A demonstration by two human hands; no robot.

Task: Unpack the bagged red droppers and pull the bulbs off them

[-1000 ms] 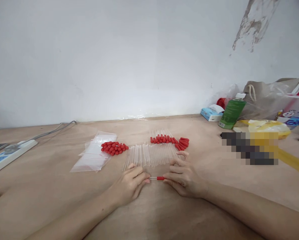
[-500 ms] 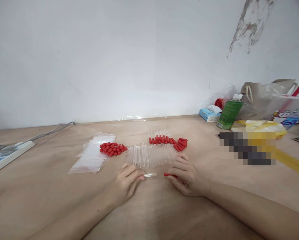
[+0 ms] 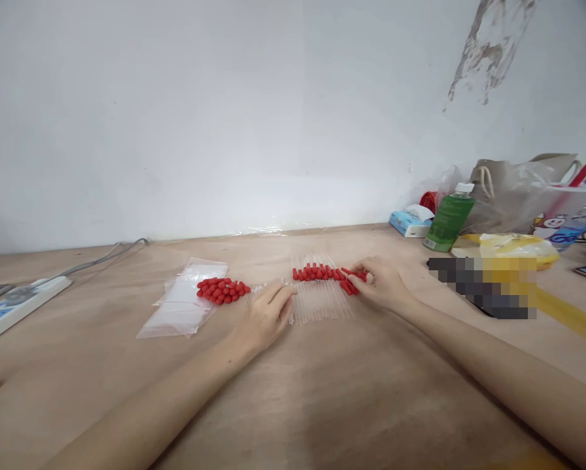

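My left hand [image 3: 268,313] rests over the left part of a row of clear thin tubes [image 3: 322,303], its fingers curled together. Whatever lies under those fingertips is hidden. Farther right, my right hand [image 3: 383,282] pinches at a small group of red rubber caps [image 3: 349,287], with a cap between thumb and fingers. Next to that group, a line of red caps [image 3: 317,273] lies across the tops of the tubes, and more clear tubes [image 3: 315,258] stretch behind it. A heap of rounded red caps [image 3: 221,291] sits left of my left hand.
Clear plastic bags [image 3: 182,300] lie partly under the red heap. A white power strip [image 3: 25,310] with a grey cable is at the left. On the right stand a green bottle [image 3: 449,219], a tissue pack [image 3: 410,222] and a yellow bag [image 3: 518,249]. The wall bounds the back.
Both hands moved forward, away from me. The clear tube and red cap they held apart near the front are no longer seen there. The left hand now covers tubes; the right is among red caps.
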